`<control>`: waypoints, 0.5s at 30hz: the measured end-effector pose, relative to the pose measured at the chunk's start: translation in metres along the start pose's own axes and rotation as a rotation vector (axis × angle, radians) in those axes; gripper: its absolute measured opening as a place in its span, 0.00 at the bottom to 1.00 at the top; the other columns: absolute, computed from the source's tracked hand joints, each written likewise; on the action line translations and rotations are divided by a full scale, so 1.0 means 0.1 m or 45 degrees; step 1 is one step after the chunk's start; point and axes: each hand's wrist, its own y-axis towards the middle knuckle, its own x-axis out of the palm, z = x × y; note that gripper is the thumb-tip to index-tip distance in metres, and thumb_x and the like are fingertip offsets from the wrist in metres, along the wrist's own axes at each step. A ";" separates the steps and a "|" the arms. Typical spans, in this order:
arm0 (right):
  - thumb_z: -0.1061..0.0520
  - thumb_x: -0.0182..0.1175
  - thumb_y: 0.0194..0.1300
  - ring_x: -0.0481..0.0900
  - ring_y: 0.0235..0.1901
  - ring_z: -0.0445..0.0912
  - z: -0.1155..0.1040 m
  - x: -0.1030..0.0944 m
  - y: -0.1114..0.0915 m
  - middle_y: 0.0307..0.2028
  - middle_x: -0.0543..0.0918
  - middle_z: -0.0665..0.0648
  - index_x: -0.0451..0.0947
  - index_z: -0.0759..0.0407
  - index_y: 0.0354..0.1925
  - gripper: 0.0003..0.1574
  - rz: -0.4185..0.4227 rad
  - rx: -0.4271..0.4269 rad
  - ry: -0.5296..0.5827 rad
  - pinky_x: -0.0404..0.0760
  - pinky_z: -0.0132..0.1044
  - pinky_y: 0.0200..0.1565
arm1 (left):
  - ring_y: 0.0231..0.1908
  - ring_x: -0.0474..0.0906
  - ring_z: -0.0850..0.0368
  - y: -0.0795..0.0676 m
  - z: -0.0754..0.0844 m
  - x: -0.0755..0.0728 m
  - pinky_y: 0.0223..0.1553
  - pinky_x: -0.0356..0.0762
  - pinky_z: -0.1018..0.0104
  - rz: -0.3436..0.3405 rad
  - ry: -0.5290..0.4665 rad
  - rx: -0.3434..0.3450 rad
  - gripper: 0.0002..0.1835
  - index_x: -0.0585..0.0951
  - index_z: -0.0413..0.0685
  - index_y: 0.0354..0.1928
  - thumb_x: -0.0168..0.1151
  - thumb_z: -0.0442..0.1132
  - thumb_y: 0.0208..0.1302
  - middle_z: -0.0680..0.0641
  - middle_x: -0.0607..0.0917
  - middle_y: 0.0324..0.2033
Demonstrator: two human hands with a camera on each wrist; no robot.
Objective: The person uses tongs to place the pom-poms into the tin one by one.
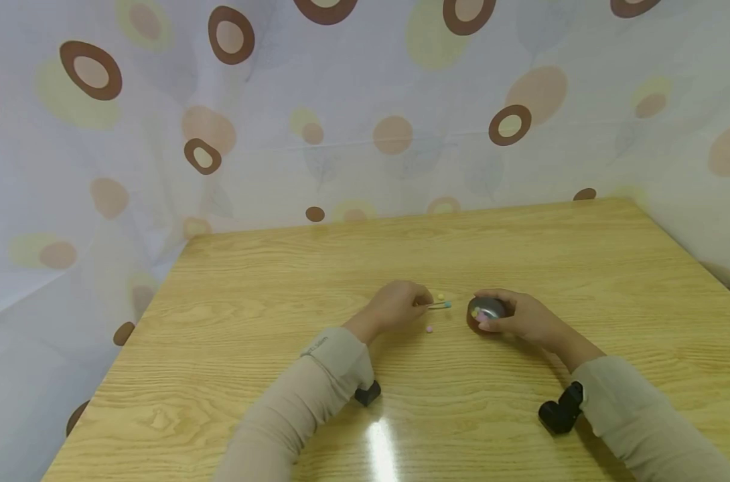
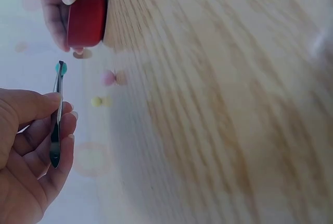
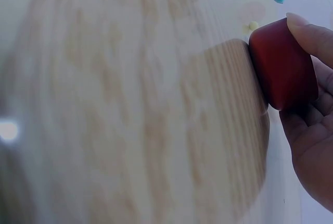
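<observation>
Between thumb and fingers, my left hand (image 1: 396, 305) pinches metal tweezers (image 2: 55, 140). At their tips sits a small turquoise ball (image 2: 61, 68), held above the tabletop and left of the bowl. A small round bowl (image 3: 283, 67), red outside and shiny metal inside, stands on the table. My right hand (image 1: 526, 323) grips it by the side, its opening tilted toward the left hand in the head view. Inside show yellow and pink bits. On the wood near the tweezers lie a yellow ball (image 1: 441, 296) and a pink ball (image 1: 429, 329).
The wood-grain table (image 1: 268, 281) ends against a patterned cloth (image 1: 353, 167) at the back and sides. Black wrist-camera mounts (image 1: 559, 415) hang below both sleeves, close over the tabletop. A bright reflection lies near the front edge.
</observation>
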 end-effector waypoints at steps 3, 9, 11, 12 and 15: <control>0.48 0.63 0.49 0.63 0.52 0.58 0.00 0.00 0.00 0.55 0.63 0.68 0.59 0.63 0.59 0.43 0.001 -0.002 0.003 0.64 0.49 0.49 | 0.38 0.76 0.62 0.02 0.03 -0.01 0.39 0.70 0.76 0.012 0.000 0.027 0.10 0.79 0.46 0.41 0.54 0.38 0.59 0.52 0.81 0.37; 0.47 0.63 0.49 0.63 0.51 0.58 0.01 0.00 0.01 0.55 0.64 0.68 0.59 0.63 0.59 0.44 0.009 -0.010 -0.011 0.64 0.50 0.49 | 0.36 0.76 0.63 0.07 0.11 -0.01 0.36 0.70 0.77 0.018 -0.024 0.045 0.09 0.80 0.46 0.40 0.55 0.38 0.59 0.52 0.81 0.36; 0.47 0.63 0.49 0.64 0.51 0.58 0.01 0.00 0.02 0.55 0.64 0.67 0.59 0.63 0.59 0.44 0.007 -0.011 -0.011 0.64 0.50 0.49 | 0.37 0.76 0.63 0.08 0.13 -0.01 0.37 0.70 0.77 0.013 -0.035 0.048 0.09 0.79 0.46 0.40 0.54 0.37 0.59 0.52 0.81 0.36; 0.47 0.63 0.49 0.64 0.51 0.58 0.01 -0.01 0.02 0.55 0.64 0.67 0.59 0.62 0.59 0.44 0.005 -0.011 -0.009 0.64 0.50 0.49 | 0.37 0.76 0.63 0.09 0.14 0.00 0.37 0.70 0.77 0.013 -0.038 0.050 0.09 0.79 0.46 0.41 0.54 0.37 0.59 0.52 0.81 0.36; 0.47 0.63 0.49 0.63 0.52 0.58 0.01 -0.01 0.02 0.55 0.64 0.67 0.59 0.62 0.59 0.44 -0.001 -0.009 -0.005 0.64 0.49 0.50 | 0.37 0.76 0.63 0.12 0.16 0.01 0.38 0.70 0.77 0.012 -0.042 0.056 0.10 0.79 0.46 0.41 0.54 0.37 0.59 0.52 0.81 0.37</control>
